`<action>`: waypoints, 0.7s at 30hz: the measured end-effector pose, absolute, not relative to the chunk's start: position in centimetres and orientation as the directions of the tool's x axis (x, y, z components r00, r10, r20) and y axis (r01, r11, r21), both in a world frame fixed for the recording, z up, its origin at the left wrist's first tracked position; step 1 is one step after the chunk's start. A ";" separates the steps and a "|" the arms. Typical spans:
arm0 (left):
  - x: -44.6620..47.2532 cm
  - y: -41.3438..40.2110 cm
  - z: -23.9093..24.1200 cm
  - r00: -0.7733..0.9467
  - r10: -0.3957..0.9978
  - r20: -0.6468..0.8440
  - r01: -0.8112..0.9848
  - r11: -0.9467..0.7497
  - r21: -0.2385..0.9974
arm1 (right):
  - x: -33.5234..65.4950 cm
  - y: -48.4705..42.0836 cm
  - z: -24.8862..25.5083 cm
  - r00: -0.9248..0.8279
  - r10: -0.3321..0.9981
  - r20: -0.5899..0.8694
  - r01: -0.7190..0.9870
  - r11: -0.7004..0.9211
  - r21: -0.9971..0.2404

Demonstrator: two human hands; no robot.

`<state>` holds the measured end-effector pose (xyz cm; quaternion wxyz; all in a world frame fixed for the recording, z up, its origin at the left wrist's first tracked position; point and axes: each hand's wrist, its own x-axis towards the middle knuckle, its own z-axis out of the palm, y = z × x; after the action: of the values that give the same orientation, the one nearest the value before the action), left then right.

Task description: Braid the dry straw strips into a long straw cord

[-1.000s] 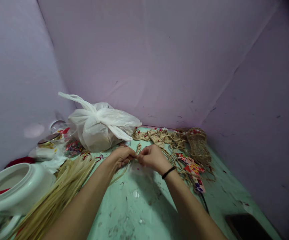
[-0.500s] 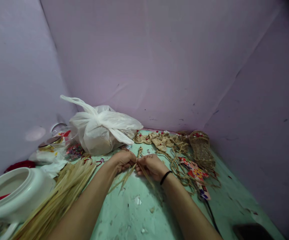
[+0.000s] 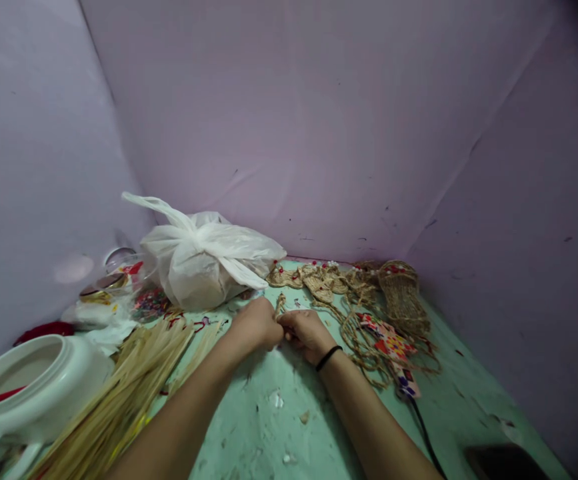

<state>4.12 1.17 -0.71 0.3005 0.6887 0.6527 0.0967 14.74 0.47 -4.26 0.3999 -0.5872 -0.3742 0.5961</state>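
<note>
My left hand is closed, knuckles up, at the lower end of a short straw-coloured braid. Right against it, my right hand, with a black band on the wrist, pinches the same braid between thumb and fingers. Only the braid's upper end shows above the hands. Pale dry fibre strips stretch out left of my left hand, partly behind its forearm. Where the strips meet the braid is hidden by my fingers.
A bundle of fibre strips and a white pot lie left. Behind stands a knotted plastic bag. Jute twine, woven jute pieces and a flower-patterned tool with black cord sit right.
My left hand has turned knuckles up over the braid. The loose strips that hung below the hands now point left or are hidden. My right hand stays nearly in place.
</note>
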 end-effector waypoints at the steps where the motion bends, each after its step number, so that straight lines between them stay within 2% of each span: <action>1: 4.6 0.7 -0.8 0.105 0.972 -0.209 0.849 0.022 0.528 | 14.7 0.5 -4.4 0.025 0.919 -0.393 -0.050 -0.391 -0.919; 4: 5.5 -0.3 -0.8 0.101 0.986 -0.134 0.851 -0.016 0.525 | 14.7 0.4 -4.7 0.027 0.927 -0.375 -0.081 -0.372 -0.925; 7: 4.9 0.0 -0.1 0.211 0.936 -0.281 0.828 -0.018 0.560 | 15.0 0.4 -4.5 -0.040 0.920 -0.390 -0.089 -0.392 -0.916; 8: 4.5 0.4 0.2 0.210 0.926 -0.313 0.817 0.010 0.577 | 15.2 0.4 -4.4 -0.072 0.914 -0.399 -0.088 -0.404 -0.910; 10: 3.7 1.3 0.7 0.098 0.954 -0.283 0.763 0.111 0.637 | 15.6 0.4 -4.0 -0.128 0.901 -0.414 -0.082 -0.426 -0.901; 12: 3.3 2.0 0.7 -0.006 0.952 -0.307 0.629 0.242 0.739 | 15.8 0.4 -3.7 -0.165 0.896 -0.413 -0.079 -0.429 -0.900; 14: 3.4 2.3 0.2 0.045 0.901 -0.431 0.469 0.362 0.806 | 16.0 0.4 -3.7 -0.185 0.899 -0.397 -0.073 -0.416 -0.907; 16: 3.7 2.3 -0.6 0.170 0.828 -0.534 0.362 0.452 0.815 | 16.1 0.5 -4.0 -0.207 0.902 -0.379 -0.076 -0.401 -0.913; 19: 4.0 2.4 -1.8 0.281 0.736 -0.616 0.299 0.543 0.785 | 16.2 0.6 -4.5 -0.240 0.911 -0.336 -0.069 -0.361 -0.930; 21: 3.9 2.6 -2.3 0.267 0.720 -0.641 0.316 0.563 0.764 | 16.3 0.8 -4.9 -0.246 0.926 -0.287 -0.020 -0.301 -0.953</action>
<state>3.94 2.56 -2.35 0.6620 0.4417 0.5859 0.1526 16.30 0.77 -4.92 0.3695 -0.4906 -0.4615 0.6402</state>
